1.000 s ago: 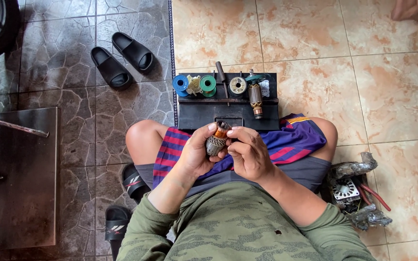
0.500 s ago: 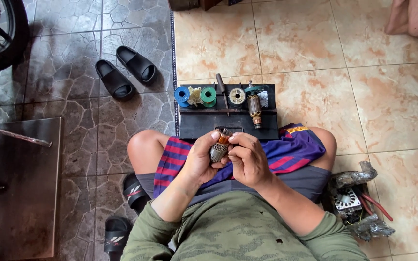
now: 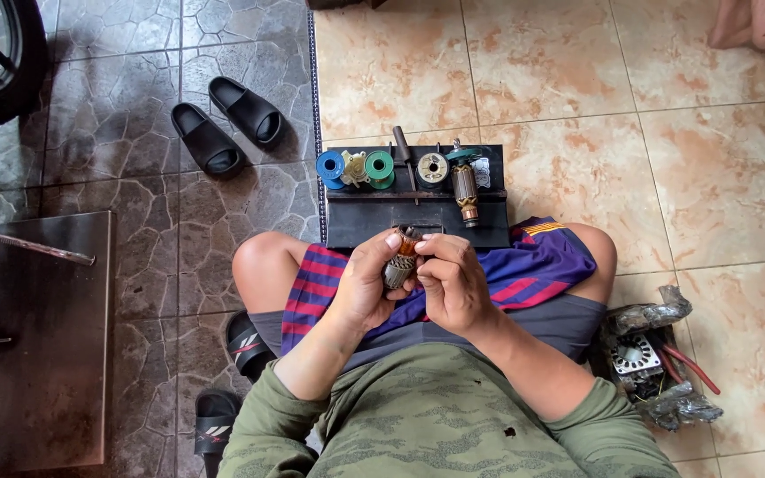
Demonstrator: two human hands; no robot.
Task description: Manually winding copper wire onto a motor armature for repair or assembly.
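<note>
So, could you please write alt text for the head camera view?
Seen from above, a seated person holds a small motor rotor in both the left hand and right hand, over a black tray of wire spools on a tiled floor.

On the black board [image 3: 418,221], two motor armatures are showing: one lying on it [image 3: 465,190], one held just before it [image 3: 399,264]. Three wire spools [image 3: 330,168] are sitting along its far edge, possibly more. Left of the board, two black slides [image 3: 223,124] are lying.
</note>
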